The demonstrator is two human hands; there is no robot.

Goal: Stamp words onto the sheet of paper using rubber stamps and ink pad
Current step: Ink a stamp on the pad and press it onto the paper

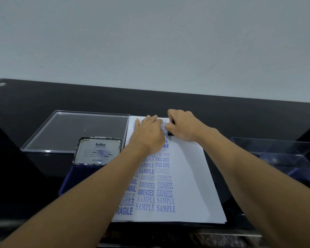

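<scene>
**Pressing a stamp near the top of the sheet**

Stamping step in hand, by the look of it. Right hand (182, 127) closed over a small dark stamp (170, 133), fingers curled tight around it, only a dark edge showing below them; pressed down, or nearly so, on the paper (190, 176) at the far end of its third column. Contact itself hidden by the hand. Left hand (148, 135) spread flat on the paper just left of the stamp, fingers extended and gripping nothing, pinning the sheet.

Paper lying on the dark desk (43, 104), already filled with blue words in three columns: SAMPLE, AMENDED, EXPRESS, FAX OUT, FRAGILE. Right strip of the paper bare.

Left of the paper: ink pad (73, 176) with lid (98, 151) raised, partly hidden by the left forearm; behind it a clear flat cover (73, 129). Right of the paper: a clear tray (283, 154), contents unclear.

Next move likely calls for a straight lift off the paper without sliding, to avoid a smear, then re-inking at the pad or swapping stamps, and a fresh column on the bare strip.
</scene>
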